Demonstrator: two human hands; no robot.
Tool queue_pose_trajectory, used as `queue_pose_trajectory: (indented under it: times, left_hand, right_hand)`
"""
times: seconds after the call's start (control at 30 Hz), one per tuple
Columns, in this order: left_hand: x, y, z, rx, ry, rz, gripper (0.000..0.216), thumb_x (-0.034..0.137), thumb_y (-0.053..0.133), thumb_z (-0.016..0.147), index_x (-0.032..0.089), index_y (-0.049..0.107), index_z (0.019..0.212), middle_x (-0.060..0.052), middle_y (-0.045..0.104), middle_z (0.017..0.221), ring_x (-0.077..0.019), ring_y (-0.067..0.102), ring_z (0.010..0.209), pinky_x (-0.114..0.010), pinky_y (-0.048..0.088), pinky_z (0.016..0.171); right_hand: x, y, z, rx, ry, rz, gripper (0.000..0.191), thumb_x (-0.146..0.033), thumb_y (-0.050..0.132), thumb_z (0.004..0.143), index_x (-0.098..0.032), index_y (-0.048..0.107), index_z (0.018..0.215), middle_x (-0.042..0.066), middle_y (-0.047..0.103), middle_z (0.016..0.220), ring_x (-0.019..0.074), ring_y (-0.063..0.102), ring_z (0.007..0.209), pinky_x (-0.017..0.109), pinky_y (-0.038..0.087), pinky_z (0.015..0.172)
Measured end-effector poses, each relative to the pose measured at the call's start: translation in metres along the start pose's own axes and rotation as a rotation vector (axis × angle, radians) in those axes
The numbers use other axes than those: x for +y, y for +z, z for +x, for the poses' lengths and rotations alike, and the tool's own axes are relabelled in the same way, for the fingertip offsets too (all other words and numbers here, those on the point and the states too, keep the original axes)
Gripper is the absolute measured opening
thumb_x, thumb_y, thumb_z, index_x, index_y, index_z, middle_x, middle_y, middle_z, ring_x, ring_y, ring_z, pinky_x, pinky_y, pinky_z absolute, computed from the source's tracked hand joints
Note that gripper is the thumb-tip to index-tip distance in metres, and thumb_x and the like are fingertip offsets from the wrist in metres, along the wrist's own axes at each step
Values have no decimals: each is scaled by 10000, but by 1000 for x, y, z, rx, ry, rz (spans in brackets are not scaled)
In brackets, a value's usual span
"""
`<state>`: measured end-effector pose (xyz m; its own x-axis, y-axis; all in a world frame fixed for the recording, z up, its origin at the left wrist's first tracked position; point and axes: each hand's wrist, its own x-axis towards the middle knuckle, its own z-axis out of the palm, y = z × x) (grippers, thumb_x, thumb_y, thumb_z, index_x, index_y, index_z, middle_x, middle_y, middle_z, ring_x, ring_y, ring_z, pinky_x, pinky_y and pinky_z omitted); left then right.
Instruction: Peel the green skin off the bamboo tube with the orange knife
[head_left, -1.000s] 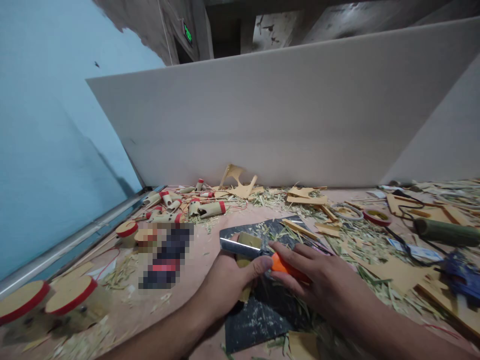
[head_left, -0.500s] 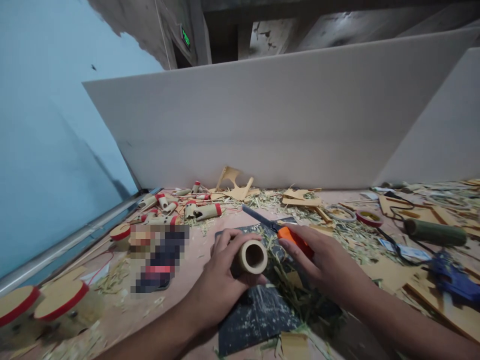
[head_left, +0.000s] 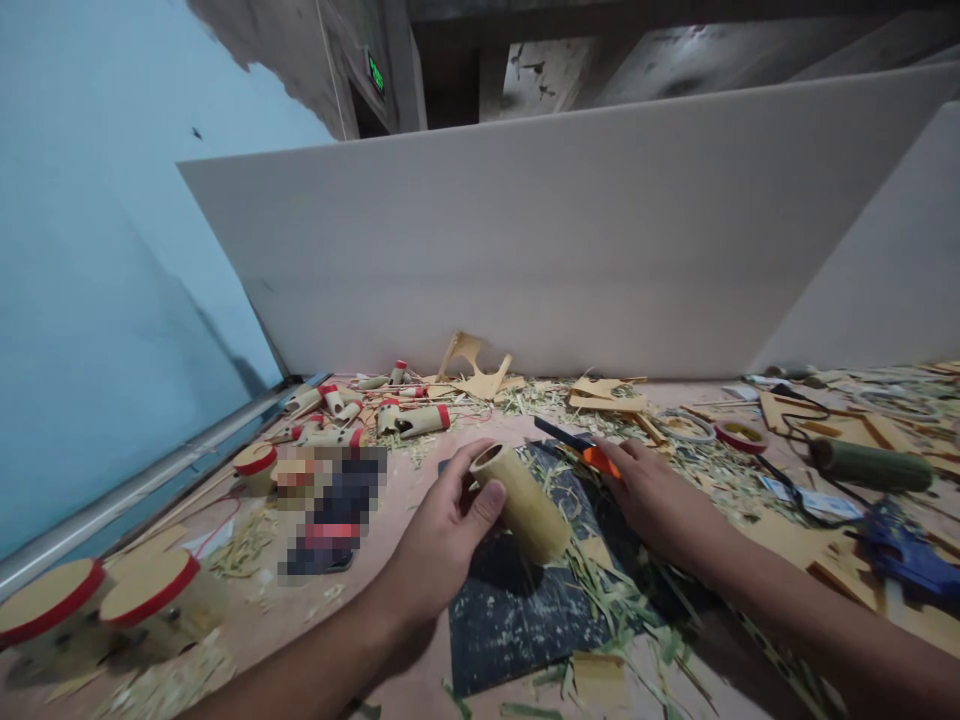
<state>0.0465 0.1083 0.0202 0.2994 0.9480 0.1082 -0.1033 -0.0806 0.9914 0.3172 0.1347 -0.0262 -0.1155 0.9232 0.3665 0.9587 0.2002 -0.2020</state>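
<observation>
My left hand [head_left: 439, 535] grips a short tan bamboo tube [head_left: 521, 502] by its far open end, holding it tilted above a dark cutting mat [head_left: 517, 610]. To the right, my right hand [head_left: 654, 493] is closed on the orange handle of a knife [head_left: 577, 446]. The knife's dark blade points away to the left and lies low over the mat's far edge. Green bamboo shavings [head_left: 607, 585] cover the mat under both hands.
Small bamboo pieces banded in red [head_left: 409, 418] lie at the back left, red-rimmed discs [head_left: 97, 595] at the near left. Wooden offcuts [head_left: 604, 395], tape rolls [head_left: 739, 433], a green bamboo stick [head_left: 870, 464] and a blue glue gun [head_left: 904, 550] crowd the right. White boards [head_left: 570, 230] wall the back.
My left hand turned the bamboo tube from end-on to lying lengthwise. My right hand carried the knife away from the tube, further back and lower toward the mat's far edge.
</observation>
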Motion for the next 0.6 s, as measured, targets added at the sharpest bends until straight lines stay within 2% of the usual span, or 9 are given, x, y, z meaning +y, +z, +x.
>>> queue_pose_trajectory:
  times: [0.13, 0.3, 0.43, 0.5, 0.6]
  left_hand:
    - [-5, -4, 8, -20, -140, -217, 552, 560, 634, 971, 233, 565, 1411, -120, 652, 1388, -285, 638, 1219, -348, 577, 905]
    - [-6, -5, 13, 29, -244, -412, 434, 431, 536, 1053, 167, 583, 1395, -126, 745, 1192, -234, 715, 1075, -317, 581, 919]
    - [0, -2, 14, 54, -317, -444, 392, 378, 489, 1070, 153, 587, 1376, -104, 766, 1053, -216, 743, 940, -313, 597, 871]
    - [3, -1, 14, 44, -374, -452, 402, 403, 449, 1069, 147, 606, 1336, -91, 756, 951, -223, 742, 844, -339, 615, 813]
    - [6, 0, 13, 47, -386, -453, 385, 400, 407, 1059, 158, 625, 1264, -53, 703, 801, -206, 696, 679, -345, 622, 683]
  right_hand:
    - [12, 2, 6, -21, 9, -150, 492, -114, 376, 994, -93, 541, 1457, 215, 688, 1139, 330, 685, 1007, 425, 520, 840]
    - [12, 2, 5, -37, 13, -140, 538, -86, 373, 982, -90, 478, 1509, 223, 676, 1231, 340, 679, 1077, 428, 526, 866]
    - [10, 0, 2, -86, 8, -133, 585, -50, 345, 958, -75, 465, 1530, 232, 682, 1209, 340, 690, 1040, 430, 535, 820]
    - [9, -1, 1, -77, -6, -123, 598, -46, 349, 945, -76, 472, 1530, 233, 686, 1193, 336, 689, 1032, 435, 537, 819]
    - [10, 1, 1, -42, -46, -97, 612, -46, 372, 920, -108, 510, 1512, 215, 703, 1156, 316, 692, 1008, 434, 540, 819]
